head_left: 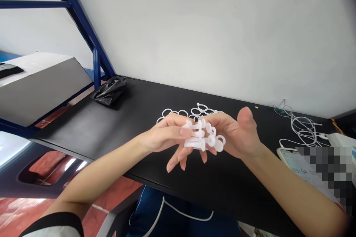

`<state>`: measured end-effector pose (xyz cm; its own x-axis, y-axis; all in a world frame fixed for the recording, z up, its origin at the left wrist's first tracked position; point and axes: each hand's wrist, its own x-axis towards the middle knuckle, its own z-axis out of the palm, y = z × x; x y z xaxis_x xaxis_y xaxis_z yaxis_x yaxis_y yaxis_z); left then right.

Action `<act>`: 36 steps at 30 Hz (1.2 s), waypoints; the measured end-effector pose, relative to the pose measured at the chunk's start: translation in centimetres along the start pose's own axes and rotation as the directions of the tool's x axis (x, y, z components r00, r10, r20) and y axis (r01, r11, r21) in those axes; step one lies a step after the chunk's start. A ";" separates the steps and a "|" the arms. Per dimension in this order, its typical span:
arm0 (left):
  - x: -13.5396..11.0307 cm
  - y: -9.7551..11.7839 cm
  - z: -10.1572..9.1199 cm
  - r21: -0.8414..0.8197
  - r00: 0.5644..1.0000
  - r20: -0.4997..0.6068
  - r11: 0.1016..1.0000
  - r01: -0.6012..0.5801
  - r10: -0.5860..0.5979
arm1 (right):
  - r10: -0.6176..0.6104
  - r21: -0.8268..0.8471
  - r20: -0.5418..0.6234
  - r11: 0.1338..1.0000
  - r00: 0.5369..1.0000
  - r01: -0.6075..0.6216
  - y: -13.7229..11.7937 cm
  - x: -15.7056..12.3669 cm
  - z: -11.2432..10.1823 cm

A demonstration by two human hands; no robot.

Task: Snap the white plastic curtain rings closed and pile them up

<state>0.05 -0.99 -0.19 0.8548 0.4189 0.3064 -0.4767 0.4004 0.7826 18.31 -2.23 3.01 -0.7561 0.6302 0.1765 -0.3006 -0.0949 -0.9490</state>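
Head view: the left hand [164, 133] pinches a bunch of white pieces [204, 143] over the bench [147, 96], near its front edge. I can't tell if the right hand [236, 137] grips too. One bunch looks gathered; white rings [202, 110] lie loose nearer the back edge.

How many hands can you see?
2: the left hand, its thumb on the white plastic pieces, and the right hand, close by them. No others show.

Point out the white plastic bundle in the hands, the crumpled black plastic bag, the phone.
Bundle of white plastic pieces with round ends [202, 143]: head view, near its middle.
Crumpled black plastic bag [109, 92]: head view, creased middle.
Pale-edged rectangular phone [297, 166]: head view, on its screen.
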 end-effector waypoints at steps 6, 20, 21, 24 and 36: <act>0.1 -0.6 -0.1 0.009 0.999 -0.003 0.999 -0.032 0.032 | -0.010 0.152 -0.089 0.988 0.996 0.024 1.1 0.2 1.0; -4.1 5.0 -6.0 0.772 0.710 -0.622 0.105 0.627 0.331 | -0.160 -0.334 -0.624 0.939 0.765 -0.076 -3.0 -1.0 -4.8; -4.8 5.0 -6.9 0.671 0.669 -0.643 -0.147 0.727 0.373 | -0.174 -0.340 -0.634 0.938 0.753 -0.070 -3.2 -1.2 -5.1; -6.0 4.2 -8.6 0.511 0.597 -0.678 -0.310 0.802 0.429 | -0.187 -0.359 -0.636 0.931 0.749 -0.072 -3.3 -1.4 -5.5; -6.1 5.0 -7.5 0.456 0.596 -0.739 -0.420 0.785 0.313 | -0.213 -0.404 -0.637 0.911 0.741 -0.085 -3.5 -1.7 -5.8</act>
<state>-9.11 4.59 -2.22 0.2090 0.9776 0.0268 0.9646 -0.2105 0.1589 23.97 1.49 4.51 -0.1254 0.9780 0.1666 0.0254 0.1710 -0.9849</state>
